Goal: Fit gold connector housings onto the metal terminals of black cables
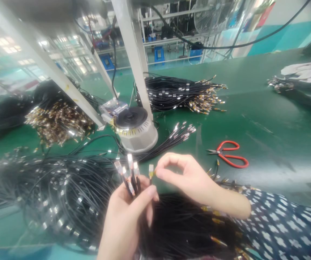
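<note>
My left hand (130, 213) is closed around several black cables (133, 182) whose bare metal plugs point upward. One more cable, with a metal plug (151, 169), stands apart from that bunch between my two hands, its lower end at my left fingertips. Yellow tape (152, 174) shows at the base of this plug. My right hand (184, 173) pinches at the tape with thumb and forefinger. Beyond my hands stands a round white tape dispenser (139, 139) with a black top and small yellow tabs along its edge.
Red-handled scissors (233, 155) lie right on the green table (266, 126). Cable bundles lie at the back (177, 94), left (60, 122) and front left (63, 195). Loose cables (182, 133) lie beside the dispenser. White frame posts (133, 54) rise behind it.
</note>
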Demonstrator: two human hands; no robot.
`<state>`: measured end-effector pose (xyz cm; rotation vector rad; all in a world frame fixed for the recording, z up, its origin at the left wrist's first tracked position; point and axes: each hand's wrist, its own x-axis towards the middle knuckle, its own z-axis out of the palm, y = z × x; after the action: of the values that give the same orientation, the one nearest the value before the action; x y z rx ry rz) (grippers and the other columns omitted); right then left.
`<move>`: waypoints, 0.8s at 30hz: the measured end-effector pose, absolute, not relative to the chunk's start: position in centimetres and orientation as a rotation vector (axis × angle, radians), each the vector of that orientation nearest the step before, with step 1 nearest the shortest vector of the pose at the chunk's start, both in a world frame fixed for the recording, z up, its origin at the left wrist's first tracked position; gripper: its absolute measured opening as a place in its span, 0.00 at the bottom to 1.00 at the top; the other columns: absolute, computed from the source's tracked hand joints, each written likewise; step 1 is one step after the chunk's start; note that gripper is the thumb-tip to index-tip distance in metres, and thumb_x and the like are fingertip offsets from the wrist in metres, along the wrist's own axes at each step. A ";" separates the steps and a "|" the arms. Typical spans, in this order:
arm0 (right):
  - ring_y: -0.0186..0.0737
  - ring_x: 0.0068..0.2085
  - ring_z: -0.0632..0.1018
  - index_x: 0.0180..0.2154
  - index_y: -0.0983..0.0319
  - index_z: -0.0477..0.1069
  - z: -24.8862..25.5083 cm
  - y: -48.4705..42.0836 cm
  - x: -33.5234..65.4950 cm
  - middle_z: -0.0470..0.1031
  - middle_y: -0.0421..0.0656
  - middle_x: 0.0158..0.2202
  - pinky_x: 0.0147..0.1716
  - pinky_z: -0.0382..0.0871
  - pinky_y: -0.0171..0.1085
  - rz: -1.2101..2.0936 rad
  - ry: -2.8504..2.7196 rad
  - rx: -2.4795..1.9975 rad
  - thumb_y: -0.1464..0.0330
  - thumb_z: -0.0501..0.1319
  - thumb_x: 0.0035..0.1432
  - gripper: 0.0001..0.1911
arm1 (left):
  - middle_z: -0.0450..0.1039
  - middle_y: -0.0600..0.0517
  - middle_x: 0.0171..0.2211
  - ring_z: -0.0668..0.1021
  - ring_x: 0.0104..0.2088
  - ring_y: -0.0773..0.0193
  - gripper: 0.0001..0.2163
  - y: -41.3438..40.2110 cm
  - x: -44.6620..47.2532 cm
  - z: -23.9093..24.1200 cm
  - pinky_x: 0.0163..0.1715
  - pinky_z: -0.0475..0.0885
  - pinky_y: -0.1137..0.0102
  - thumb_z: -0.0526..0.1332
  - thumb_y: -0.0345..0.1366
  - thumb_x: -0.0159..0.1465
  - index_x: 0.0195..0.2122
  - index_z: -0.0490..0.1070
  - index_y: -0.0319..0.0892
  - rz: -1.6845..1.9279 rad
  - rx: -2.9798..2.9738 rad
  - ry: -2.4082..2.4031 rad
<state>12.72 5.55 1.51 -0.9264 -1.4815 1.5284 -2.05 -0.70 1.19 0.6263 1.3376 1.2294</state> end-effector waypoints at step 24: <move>0.36 0.37 0.73 0.28 0.62 0.67 1.5 5.2 11.9 0.73 0.39 0.32 0.42 0.65 0.38 1.327 -1.569 -0.963 0.72 0.60 0.58 0.06 | 0.68 0.58 0.17 0.64 0.12 0.76 0.11 0.1 -1.9 0.9 0.11 0.59 0.80 0.72 0.35 0.52 0.28 0.70 0.40 1.161 0.566 1.228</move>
<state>11.95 5.22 1.51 -0.9627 -1.5693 1.3273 -1.93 0.10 0.91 0.5656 1.2281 1.1605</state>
